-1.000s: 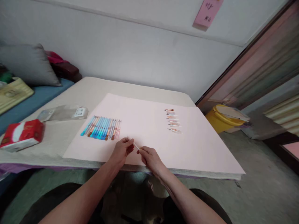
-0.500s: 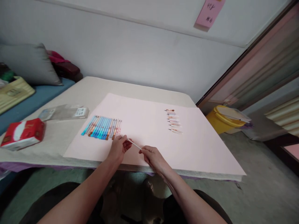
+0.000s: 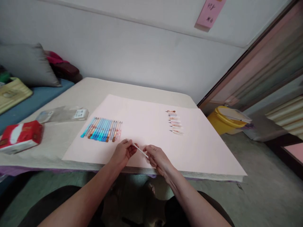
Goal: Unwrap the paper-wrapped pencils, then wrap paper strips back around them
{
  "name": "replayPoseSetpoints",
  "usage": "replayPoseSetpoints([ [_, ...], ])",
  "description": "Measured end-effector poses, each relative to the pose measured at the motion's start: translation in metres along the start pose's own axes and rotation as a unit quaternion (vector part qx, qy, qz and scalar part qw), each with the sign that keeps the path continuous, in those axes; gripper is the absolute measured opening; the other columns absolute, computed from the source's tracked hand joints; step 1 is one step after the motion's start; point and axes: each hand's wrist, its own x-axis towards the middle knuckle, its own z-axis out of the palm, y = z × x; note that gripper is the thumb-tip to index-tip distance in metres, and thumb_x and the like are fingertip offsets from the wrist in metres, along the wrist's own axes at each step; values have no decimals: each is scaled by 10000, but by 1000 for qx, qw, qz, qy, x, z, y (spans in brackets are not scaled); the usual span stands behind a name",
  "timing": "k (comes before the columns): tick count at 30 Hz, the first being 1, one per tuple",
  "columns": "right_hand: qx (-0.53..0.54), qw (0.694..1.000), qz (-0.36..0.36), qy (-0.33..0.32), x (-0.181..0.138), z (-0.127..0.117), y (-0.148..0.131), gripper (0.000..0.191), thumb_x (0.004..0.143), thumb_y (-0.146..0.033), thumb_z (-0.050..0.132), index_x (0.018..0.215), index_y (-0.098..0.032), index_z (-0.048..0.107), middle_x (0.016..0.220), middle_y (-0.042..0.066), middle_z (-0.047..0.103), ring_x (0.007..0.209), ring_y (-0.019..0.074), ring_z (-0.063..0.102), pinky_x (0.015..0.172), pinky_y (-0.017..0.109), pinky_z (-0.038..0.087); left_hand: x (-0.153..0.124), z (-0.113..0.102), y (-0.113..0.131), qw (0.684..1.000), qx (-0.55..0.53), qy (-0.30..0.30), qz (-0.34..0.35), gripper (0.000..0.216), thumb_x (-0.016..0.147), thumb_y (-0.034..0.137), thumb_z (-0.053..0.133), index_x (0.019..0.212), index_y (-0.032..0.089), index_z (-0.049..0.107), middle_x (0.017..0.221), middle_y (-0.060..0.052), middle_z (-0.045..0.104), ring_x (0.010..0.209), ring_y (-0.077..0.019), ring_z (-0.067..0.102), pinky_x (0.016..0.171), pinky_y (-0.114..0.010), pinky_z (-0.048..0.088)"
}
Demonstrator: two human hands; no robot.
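Observation:
Between thumb and fingers, my left hand (image 3: 124, 152) pinches one end of a slim white pen (image 3: 140, 150), which slants down to the right above the pink sheet (image 3: 146, 116). My right hand (image 3: 156, 157) is close to the pen's other end, its thumb and index finger apart; whether a fingertip touches the pen is hard to see. Just beyond my left hand lies a row of several pens (image 3: 101, 129), mostly blue, some brown and white. Farther right, a column of several short pen pieces (image 3: 175, 122) with dark tips lies on the sheet.
A clear plastic package (image 3: 63, 114) and a red tissue pack (image 3: 21, 135) lie on the cloth-covered table (image 3: 94, 88) at left. A yellow bucket (image 3: 216, 121) stands on the floor past the right edge. A wall (image 3: 132, 53) rises behind.
My right thumb and index finger have parted from their pinch at the pen's lower end, leaving that end visible. My left hand still holds the pen and has shifted slightly right.

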Motion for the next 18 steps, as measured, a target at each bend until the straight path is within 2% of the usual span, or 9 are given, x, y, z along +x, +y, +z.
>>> replayPoseSetpoints([
  [3,16,999,10,-31,-1,5,3,153,710,-294,611,740,-168,530,503,-47,558,273,17,232,310,199,77,-3,3,-6,1000,9,-23,-3,103,781,157,592,726,150,506,739,-92,671,654,-138,642,615,-245,519],
  [6,17,999,5,-32,-2,5,2,84,652,-182,591,681,-167,514,456,-53,538,265,19,238,308,198,71,-2,2,-5,1000,1,-14,9,100,779,154,595,721,151,514,734,-84,669,670,-141,644,616,-244,520],
  [11,28,999,-10,-30,-2,-1,-5,29,650,-165,551,661,-156,525,454,-43,541,261,14,228,317,199,65,3,-2,2,999,-21,5,26,117,784,142,580,674,131,542,716,-86,661,671,-133,637,605,-221,518],
  [18,43,999,-25,-15,-5,-4,-12,65,623,-151,545,687,-144,557,445,-47,525,261,15,227,327,203,57,3,-5,1,1000,-16,14,14,119,780,174,592,673,123,575,738,-87,661,688,-139,639,599,-225,518],
])
